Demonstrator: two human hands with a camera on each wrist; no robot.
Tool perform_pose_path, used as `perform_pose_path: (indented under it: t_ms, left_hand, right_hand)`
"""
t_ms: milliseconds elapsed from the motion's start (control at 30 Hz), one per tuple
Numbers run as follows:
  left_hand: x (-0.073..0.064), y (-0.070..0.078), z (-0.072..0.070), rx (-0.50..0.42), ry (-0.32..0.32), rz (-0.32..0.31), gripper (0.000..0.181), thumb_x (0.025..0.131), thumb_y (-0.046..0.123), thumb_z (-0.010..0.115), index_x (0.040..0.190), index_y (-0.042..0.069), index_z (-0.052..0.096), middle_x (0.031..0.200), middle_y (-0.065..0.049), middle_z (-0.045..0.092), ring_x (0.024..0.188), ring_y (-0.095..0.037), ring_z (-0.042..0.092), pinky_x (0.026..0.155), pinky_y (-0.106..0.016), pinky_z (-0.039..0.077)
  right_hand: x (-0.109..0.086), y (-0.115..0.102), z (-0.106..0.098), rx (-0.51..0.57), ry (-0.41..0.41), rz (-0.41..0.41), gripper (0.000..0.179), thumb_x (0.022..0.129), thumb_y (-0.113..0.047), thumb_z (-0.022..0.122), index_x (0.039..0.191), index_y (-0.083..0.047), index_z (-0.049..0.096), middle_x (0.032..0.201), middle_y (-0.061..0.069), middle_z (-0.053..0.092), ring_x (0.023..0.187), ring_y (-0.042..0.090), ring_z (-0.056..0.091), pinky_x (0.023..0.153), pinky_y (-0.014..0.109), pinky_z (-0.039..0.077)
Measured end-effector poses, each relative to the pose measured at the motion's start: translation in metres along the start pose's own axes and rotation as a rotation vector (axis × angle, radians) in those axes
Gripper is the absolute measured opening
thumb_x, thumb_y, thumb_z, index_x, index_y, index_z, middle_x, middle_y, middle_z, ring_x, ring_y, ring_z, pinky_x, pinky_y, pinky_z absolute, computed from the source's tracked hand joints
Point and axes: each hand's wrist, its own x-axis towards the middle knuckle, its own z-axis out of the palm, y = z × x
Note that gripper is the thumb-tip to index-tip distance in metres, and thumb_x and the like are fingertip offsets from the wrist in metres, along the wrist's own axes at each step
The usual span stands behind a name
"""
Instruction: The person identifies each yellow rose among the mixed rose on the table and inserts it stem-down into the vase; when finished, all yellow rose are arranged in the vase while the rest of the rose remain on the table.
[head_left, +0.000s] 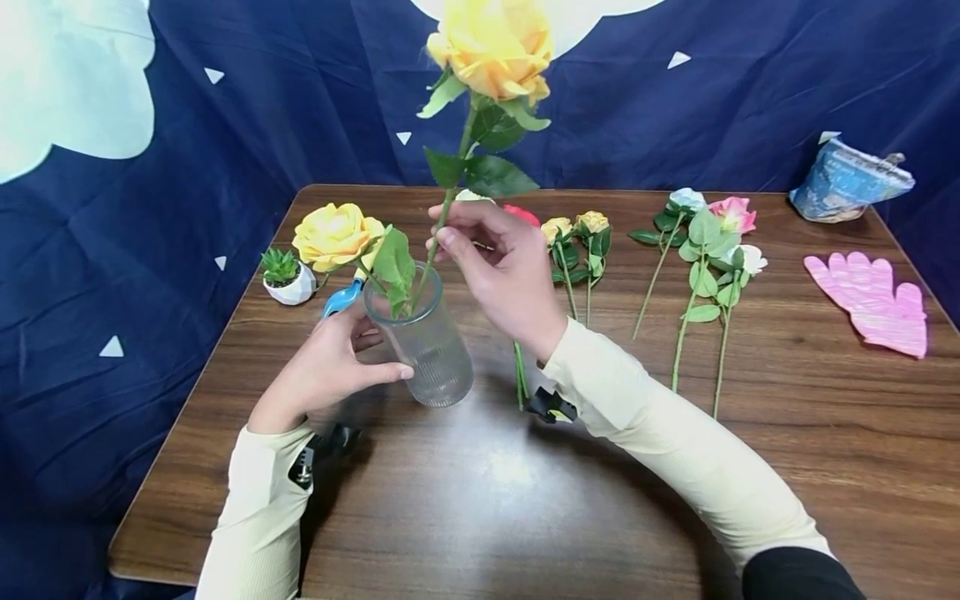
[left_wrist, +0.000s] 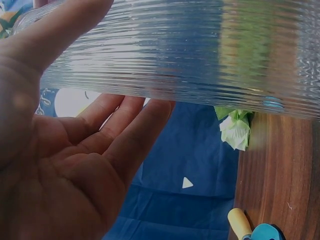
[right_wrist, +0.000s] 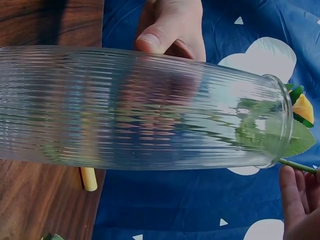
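My left hand (head_left: 326,362) holds a clear ribbed glass vase (head_left: 442,367), thumb on the near side and fingers round the far side. The vase tilts toward the left, its base close over the table. One yellow rose (head_left: 333,236) stands in it, its bloom leaning left over the rim. My right hand (head_left: 510,267) pinches the green stem of a second, larger yellow rose (head_left: 498,50) between thumb and fingers, above the vase mouth. That stem's lower end reaches the mouth among leaves (head_left: 393,262). In the right wrist view, the fingers (right_wrist: 290,192) grip the stem just outside the rim.
On the left stand a small potted succulent (head_left: 290,282) and a blue-headed tool (head_left: 343,297), partly behind the vase. Behind my right hand lie a red flower (head_left: 522,215) and small yellow roses (head_left: 557,229). Farther right are a pink rose (head_left: 733,214), a pink glove (head_left: 873,304) and a blue bag (head_left: 843,183).
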Motion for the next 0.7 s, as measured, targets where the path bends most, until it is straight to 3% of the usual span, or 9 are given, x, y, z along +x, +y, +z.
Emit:
perform_pose_path:
  t_ms: [200,367,567,700]
  left_hand:
    - [0.001,-0.001,0.002,-0.003,-0.003,-0.007,0.071,0.079,0.005,0.089,0.138,-0.007,0.051,0.137,-0.020,0.059,0.125,-0.037,0.063,0.104,-0.050,0.053]
    - [0.001,-0.001,0.002,-0.003,0.000,-0.007,0.073,0.078,0.004,0.089,0.139,-0.007,0.050,0.137,-0.021,0.059,0.124,-0.037,0.063,0.104,-0.049,0.053]
    - [0.001,-0.001,0.002,0.007,0.002,-0.007,0.071,0.078,0.004,0.089,0.137,-0.007,0.051,0.135,-0.021,0.060,0.123,-0.037,0.063,0.104,-0.048,0.053]
    - [0.000,-0.001,0.001,0.018,0.007,0.000,0.072,0.078,0.004,0.090,0.138,-0.007,0.051,0.136,-0.020,0.061,0.122,-0.036,0.064,0.104,-0.048,0.054]
  right_hand:
    - [-0.001,0.001,0.003,-0.048,-0.009,0.053,0.012,0.095,0.015,0.061,0.106,0.017,0.066,0.110,0.028,0.071,0.081,0.008,0.067,0.083,0.040,0.063]
    - [-0.001,0.004,0.002,-0.117,-0.036,0.053,0.013,0.095,0.012,0.064,0.108,0.014,0.067,0.110,0.024,0.073,0.087,0.019,0.070,0.085,0.038,0.062]
    - [-0.001,0.009,-0.001,-0.335,-0.114,-0.009,0.014,0.096,0.004,0.068,0.109,0.008,0.072,0.106,0.019,0.075,0.092,0.025,0.071,0.084,0.030,0.059]
    - [-0.006,0.011,-0.011,-0.529,-0.194,0.039,0.017,0.097,-0.005,0.067,0.110,0.004,0.075,0.112,0.016,0.073,0.102,0.027,0.069,0.093,0.036,0.056]
